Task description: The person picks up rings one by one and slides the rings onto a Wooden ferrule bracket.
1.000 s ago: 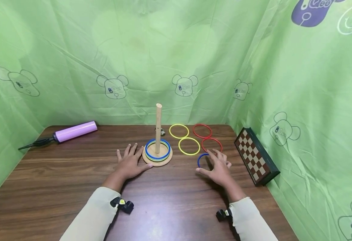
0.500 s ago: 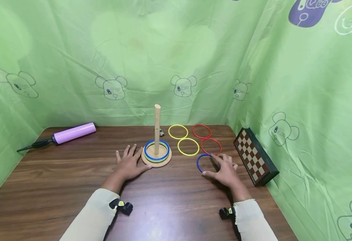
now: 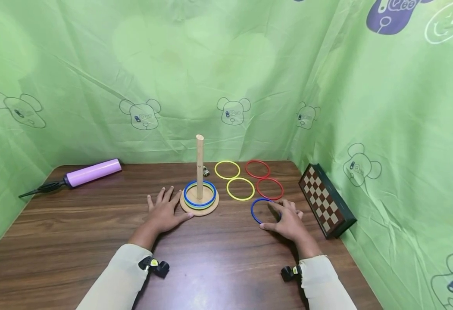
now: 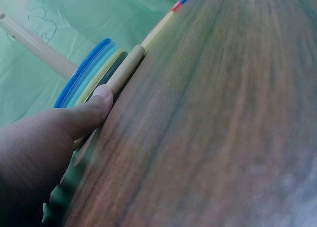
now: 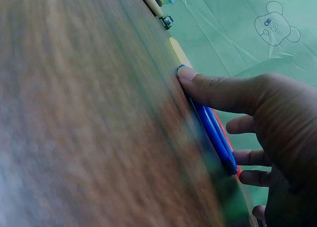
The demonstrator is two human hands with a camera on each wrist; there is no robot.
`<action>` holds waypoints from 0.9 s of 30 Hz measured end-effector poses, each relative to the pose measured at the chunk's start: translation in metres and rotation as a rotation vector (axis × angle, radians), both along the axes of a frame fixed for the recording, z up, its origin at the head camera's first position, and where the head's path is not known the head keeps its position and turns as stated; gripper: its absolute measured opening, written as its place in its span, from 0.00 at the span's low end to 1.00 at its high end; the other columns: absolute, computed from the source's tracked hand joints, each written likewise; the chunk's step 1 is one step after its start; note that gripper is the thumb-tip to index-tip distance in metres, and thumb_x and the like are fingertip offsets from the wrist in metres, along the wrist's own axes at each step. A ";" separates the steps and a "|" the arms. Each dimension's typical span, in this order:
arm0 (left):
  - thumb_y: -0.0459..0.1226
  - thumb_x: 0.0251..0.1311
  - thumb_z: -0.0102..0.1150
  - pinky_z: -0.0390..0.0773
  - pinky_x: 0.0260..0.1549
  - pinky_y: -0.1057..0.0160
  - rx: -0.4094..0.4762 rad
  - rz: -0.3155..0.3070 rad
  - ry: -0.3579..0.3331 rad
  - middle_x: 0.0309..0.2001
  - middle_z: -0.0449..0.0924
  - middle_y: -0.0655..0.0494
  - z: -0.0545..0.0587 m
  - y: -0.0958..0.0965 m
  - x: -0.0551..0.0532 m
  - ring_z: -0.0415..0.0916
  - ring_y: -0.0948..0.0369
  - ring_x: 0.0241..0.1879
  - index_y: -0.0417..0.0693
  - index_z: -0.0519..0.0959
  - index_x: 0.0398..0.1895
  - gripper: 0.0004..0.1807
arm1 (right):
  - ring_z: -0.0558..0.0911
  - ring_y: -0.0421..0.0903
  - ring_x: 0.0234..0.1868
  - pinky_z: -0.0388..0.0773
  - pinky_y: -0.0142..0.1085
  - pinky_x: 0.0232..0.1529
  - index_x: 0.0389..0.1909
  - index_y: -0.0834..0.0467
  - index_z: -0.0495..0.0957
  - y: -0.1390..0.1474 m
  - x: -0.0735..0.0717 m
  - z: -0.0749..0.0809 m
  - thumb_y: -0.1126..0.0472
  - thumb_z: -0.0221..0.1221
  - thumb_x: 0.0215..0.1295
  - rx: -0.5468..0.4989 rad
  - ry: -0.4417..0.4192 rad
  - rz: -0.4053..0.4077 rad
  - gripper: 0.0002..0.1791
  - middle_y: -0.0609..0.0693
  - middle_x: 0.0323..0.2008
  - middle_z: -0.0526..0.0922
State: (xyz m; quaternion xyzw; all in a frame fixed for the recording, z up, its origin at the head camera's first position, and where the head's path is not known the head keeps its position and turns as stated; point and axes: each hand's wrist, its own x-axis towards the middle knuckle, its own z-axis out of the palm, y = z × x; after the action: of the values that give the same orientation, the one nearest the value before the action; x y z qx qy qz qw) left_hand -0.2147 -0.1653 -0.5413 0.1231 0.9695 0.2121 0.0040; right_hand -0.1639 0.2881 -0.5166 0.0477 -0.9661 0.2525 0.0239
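My left hand (image 3: 165, 215) lies spread beside the round wooden base (image 3: 210, 210), its thumb (image 4: 103, 99) resting on the base's edge. From that base rises an upright peg (image 3: 200, 161), with several rings stacked round it, a blue stack ring (image 3: 187, 189) on top. To the right, my right hand (image 3: 290, 221) holds a loose blue ring (image 3: 252, 209) lying flat on the table, thumb at its near rim and fingers curled over its right side. The right wrist view shows the thumb (image 5: 198, 83) on the ring, which hides part of it; the other fingers are behind.
Two yellow rings (image 3: 240, 200) and two red rings (image 3: 270, 199) lie flat behind the blue one. A chessboard box (image 3: 329, 200) stands on edge at right. At the back left lies a purple hand pump (image 3: 94, 172); a small metallic item (image 3: 206, 171) sits behind the peg.
My right hand has shifted right and toward me over the loose blue ring, its thumb now at the near rim. My left hand stays at the base. The view has drifted slightly.
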 end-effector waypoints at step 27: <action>0.77 0.62 0.59 0.29 0.77 0.16 -0.010 -0.001 -0.003 0.89 0.50 0.37 0.000 0.000 0.001 0.39 0.32 0.88 0.52 0.60 0.88 0.61 | 0.64 0.66 0.72 0.53 0.64 0.64 0.69 0.56 0.84 -0.006 -0.004 -0.004 0.48 0.83 0.55 -0.173 0.221 0.164 0.40 0.64 0.72 0.72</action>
State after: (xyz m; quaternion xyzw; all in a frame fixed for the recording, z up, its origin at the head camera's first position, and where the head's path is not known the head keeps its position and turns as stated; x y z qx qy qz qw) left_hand -0.2137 -0.1657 -0.5412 0.1233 0.9705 0.2073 0.0062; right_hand -0.1675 0.2824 -0.5206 0.1518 -0.9250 0.3293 0.1134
